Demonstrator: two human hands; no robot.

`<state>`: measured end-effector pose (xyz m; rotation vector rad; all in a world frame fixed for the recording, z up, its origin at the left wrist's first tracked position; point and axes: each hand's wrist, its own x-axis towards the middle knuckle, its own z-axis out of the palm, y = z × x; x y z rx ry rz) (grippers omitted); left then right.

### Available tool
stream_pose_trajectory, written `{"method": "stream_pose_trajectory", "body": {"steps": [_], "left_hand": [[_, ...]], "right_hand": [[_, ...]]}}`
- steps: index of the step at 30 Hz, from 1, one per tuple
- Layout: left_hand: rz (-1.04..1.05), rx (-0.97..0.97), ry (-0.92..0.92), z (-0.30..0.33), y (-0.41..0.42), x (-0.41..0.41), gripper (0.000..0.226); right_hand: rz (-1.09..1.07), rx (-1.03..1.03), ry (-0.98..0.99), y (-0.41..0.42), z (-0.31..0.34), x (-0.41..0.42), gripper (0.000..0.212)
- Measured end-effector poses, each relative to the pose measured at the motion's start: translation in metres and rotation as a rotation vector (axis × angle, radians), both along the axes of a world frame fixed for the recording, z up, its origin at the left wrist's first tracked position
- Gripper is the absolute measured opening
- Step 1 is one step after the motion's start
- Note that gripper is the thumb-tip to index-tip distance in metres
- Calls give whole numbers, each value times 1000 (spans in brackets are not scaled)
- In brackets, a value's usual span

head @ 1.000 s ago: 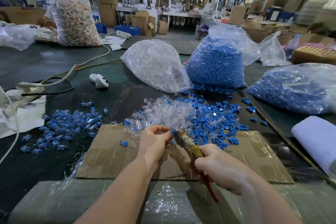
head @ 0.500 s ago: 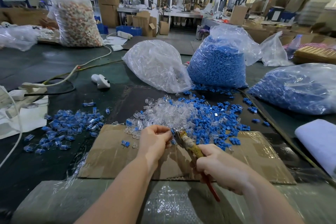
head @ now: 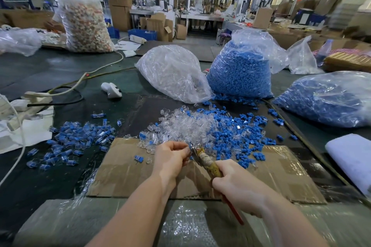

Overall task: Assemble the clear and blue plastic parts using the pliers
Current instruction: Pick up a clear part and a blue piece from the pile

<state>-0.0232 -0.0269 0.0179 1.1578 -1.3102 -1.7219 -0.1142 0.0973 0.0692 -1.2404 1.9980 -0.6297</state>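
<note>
My right hand [head: 239, 188] grips the pliers [head: 207, 163], whose handles are wrapped in tape with a red end sticking out below. The jaws meet my left hand [head: 170, 156], which pinches a small part at the tip; the part itself is mostly hidden by my fingers. Both hands hover over a sheet of cardboard [head: 124, 172]. Just beyond lie a heap of loose clear parts [head: 186, 124] and a heap of loose blue parts [head: 239, 132]. A pile of joined clear-and-blue pieces [head: 76, 140] lies at the left.
Behind the heaps stand a bag of clear parts [head: 172, 72] and two bags of blue parts [head: 241, 72] [head: 329, 98]. A white handheld device [head: 111, 90] and cables [head: 66, 86] lie at the left. A white foam roll [head: 353, 158] sits right. A person works at far left.
My hands and the pliers stay in nearly the same place; the view has shifted slightly. No part has visibly been dropped or picked up.
</note>
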Motion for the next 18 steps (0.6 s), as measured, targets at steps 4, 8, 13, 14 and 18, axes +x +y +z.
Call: {"method": "stream_pose_trajectory", "body": {"steps": [4, 8, 13, 14, 18], "left_hand": [[10, -1, 11, 1, 4, 0, 13], [19, -24, 10, 3, 5, 1, 12], [86, -155, -39, 4, 3, 7, 10], [110, -242, -90, 5, 2, 11, 11], [278, -522, -350, -1, -11, 37, 10]], "right_hand": [[-6, -9, 139, -1, -7, 0, 30], [-14, -35, 156, 0, -8, 3, 27], [-109, -127, -69, 1, -7, 5, 17], [-147, -143, -59, 1, -9, 4, 18], [-298, -162, 193, 2, -21, -10, 42]]}}
